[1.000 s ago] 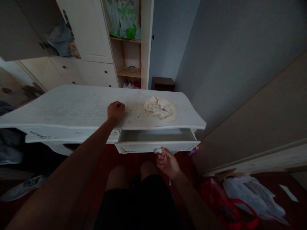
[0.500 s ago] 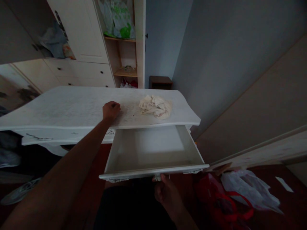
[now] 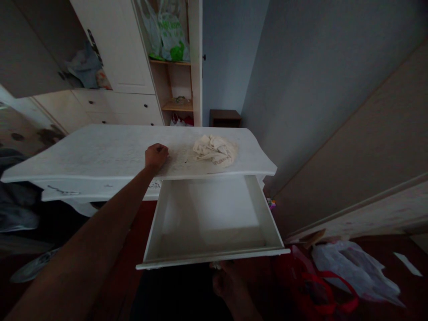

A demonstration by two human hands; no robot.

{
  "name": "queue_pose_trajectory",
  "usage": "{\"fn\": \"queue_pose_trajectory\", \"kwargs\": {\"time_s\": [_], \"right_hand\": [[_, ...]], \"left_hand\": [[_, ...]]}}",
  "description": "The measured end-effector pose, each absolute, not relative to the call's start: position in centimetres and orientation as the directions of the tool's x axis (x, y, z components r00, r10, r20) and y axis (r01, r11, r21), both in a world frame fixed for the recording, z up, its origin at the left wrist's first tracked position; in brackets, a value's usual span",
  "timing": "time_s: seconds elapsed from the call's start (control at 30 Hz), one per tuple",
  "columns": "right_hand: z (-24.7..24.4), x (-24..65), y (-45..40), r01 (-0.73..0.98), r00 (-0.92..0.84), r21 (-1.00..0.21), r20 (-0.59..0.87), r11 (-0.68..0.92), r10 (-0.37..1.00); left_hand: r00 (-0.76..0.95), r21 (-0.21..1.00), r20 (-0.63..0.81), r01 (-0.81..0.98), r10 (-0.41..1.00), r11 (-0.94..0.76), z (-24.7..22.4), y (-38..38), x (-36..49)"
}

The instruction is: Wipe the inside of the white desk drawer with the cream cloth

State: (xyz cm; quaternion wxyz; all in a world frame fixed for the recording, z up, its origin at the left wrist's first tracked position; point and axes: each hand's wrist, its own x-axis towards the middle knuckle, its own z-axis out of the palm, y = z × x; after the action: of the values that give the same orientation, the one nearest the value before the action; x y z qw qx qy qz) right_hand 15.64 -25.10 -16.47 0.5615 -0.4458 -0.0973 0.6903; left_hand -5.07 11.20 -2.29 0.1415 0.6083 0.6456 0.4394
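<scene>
My right hand (image 3: 230, 287) has its fingers (image 3: 219, 283) grasping the pale knob (image 3: 216, 265) on the near front of the white drawer (image 3: 207, 214), which stands open below the right half of the tabletop (image 3: 100, 149). My left hand (image 3: 156, 155) rests there clenched, left of a crumpled cream cloth (image 3: 216, 150).

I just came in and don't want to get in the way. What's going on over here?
A person has the right hand at the knob on the front of a drawer, which stands well out from the white desk. The left hand, its fingers curled, rests on the desktop. A crumpled cream cloth lies on the desktop behind the drawer, to the right of the left hand and apart from it.
</scene>
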Motion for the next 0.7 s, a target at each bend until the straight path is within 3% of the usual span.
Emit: {"fn": "queue_pose_trajectory", "kwargs": {"time_s": [0.37, 0.6, 0.7], "right_hand": [[-18.8, 15.9, -25.2, -0.664, 0.092, -0.701, -0.421, -0.26, 0.902], [-19.4, 15.6, -24.7, -0.658, 0.141, -0.718, -0.411, -0.225, 0.901], [-20.4, 15.6, -24.2, -0.669, 0.098, -0.703, -0.404, -0.24, 0.91]], "left_hand": [[-0.198, 0.666, 0.37, 0.738, 0.908, -0.111, -2.1, 10.5, -4.7], [-0.332, 0.606, 0.215, 0.783, 0.918, 0.141, 0.5, 11.6, -1.6], [-0.266, 0.611, 0.308, 0.791, 0.913, 0.024, 2.4, 12.1, 2.0]]}}
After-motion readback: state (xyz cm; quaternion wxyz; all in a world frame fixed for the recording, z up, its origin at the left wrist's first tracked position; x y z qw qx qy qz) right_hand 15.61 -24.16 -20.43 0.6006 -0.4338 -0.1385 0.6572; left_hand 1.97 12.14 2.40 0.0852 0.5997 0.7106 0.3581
